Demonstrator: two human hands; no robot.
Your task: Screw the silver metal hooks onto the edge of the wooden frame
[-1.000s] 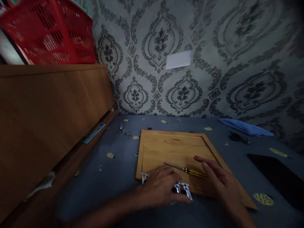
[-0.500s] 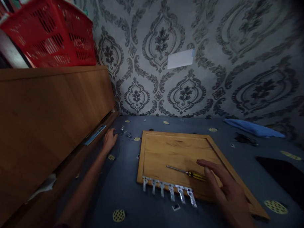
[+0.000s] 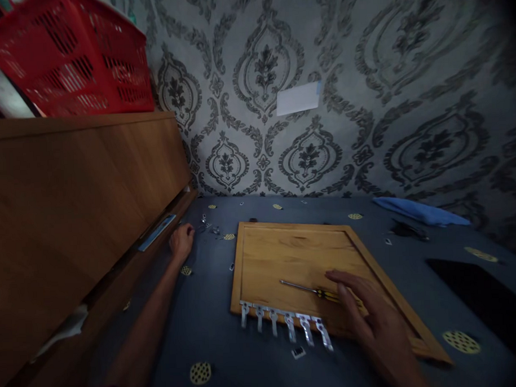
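Observation:
Far to the left, my left hand (image 3: 182, 241) is closed, its fingers curled toward the cloth beside small clear and shiny bits (image 3: 212, 228); what it holds, if anything, is hidden. My right hand (image 3: 376, 325) is open, fingers stretched out over the lower right of a framed wooden panel (image 3: 302, 248). Under its fingertips lies a screwdriver (image 3: 303, 287) with a yellow and black handle, its blade pointing left; I cannot tell whether the fingers touch it. Several small metal hinge-like pieces (image 3: 290, 328) are lined up along the panel's near edge, their ends overhanging.
A wooden cabinet (image 3: 93, 199) borders the left side, with a red plastic basket (image 3: 122, 68) on top. A blue cloth (image 3: 423, 211), a small black item (image 3: 407, 230) and a dark flat object (image 3: 477, 293) lie to the right. The patterned wall (image 3: 269, 153) closes off the back.
My left hand has curled its fingers in and shifted slightly nearer. My right hand stays over the screwdriver handle. The whole view has shifted a little.

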